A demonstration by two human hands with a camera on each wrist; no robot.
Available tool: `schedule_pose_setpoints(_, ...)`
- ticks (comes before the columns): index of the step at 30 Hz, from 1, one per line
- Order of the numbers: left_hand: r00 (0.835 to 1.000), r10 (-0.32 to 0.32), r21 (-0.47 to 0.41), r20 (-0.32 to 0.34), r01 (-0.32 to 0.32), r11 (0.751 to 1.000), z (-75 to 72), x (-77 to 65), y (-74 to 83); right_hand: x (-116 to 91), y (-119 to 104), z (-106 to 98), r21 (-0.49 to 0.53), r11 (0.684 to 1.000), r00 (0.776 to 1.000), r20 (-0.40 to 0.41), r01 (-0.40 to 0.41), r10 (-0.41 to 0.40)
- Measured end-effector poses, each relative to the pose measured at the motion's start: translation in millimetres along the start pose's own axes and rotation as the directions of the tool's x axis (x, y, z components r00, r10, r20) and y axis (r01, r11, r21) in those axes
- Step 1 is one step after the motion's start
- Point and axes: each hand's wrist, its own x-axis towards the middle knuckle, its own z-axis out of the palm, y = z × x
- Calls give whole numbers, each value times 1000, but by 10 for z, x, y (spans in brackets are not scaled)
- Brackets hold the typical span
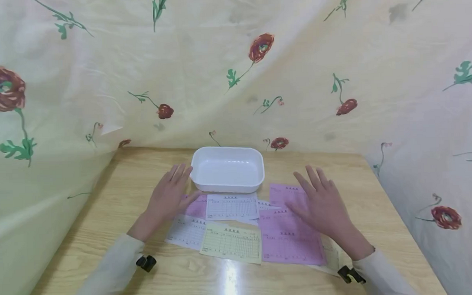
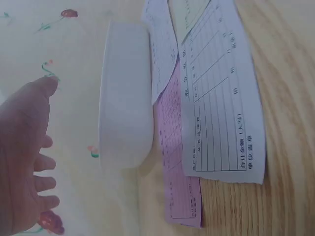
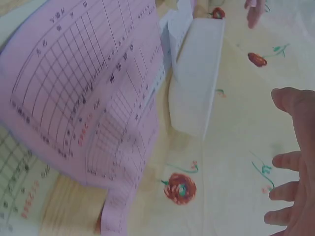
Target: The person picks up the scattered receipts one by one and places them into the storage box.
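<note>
Both hands hover over the table with fingers spread, holding nothing. My left hand (image 1: 169, 195) is nearest the left end of a white plastic basin (image 1: 229, 186), above a pink form slip (image 1: 196, 208) and a white slip (image 1: 187, 231). The right hand (image 1: 324, 203) is over several pink form slips (image 1: 290, 249) that overlap on the right and hides part of them. A yellow slip (image 1: 231, 243) lies front and centre, and another white slip (image 1: 231, 207) lies just before the basin. In the left wrist view, the basin (image 2: 127, 93) stands beside the slips, apart from the thumb.
The wooden table (image 1: 147, 281) is bounded at the back and sides by a flowered cloth (image 1: 202, 70). Another pale yellow slip (image 1: 331, 255) shows from under the pink ones at the right. Dark bands (image 1: 146, 263) sit at the cuffs.
</note>
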Motion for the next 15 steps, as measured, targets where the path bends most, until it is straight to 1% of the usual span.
schedule_pose_setpoints(3,1000,-17,-101,-11,15,995,36,52,-44,-36,45,-70,-1,1000,1000,-19,3,-3)
schedule_pose_setpoints(6,997,-67,-188,-24,62,980,83,89,-96,-76,104,-116,34,999,999,-33,-3,4)
schedule_pose_setpoints(8,993,-117,-245,-28,106,964,120,115,-129,-113,149,-140,72,997,999,-36,-18,20)
schedule_pose_setpoints(10,986,-168,-324,-24,151,934,154,145,-156,-158,199,-154,111,993,998,-37,-41,45)
schedule_pose_setpoints(12,977,-211,-407,-14,187,894,190,177,-180,-210,242,-171,153,986,996,-37,-70,77)
schedule_pose_setpoints(15,968,-252,-506,-4,215,835,248,222,-214,-291,301,-182,210,972,992,-42,-109,120)
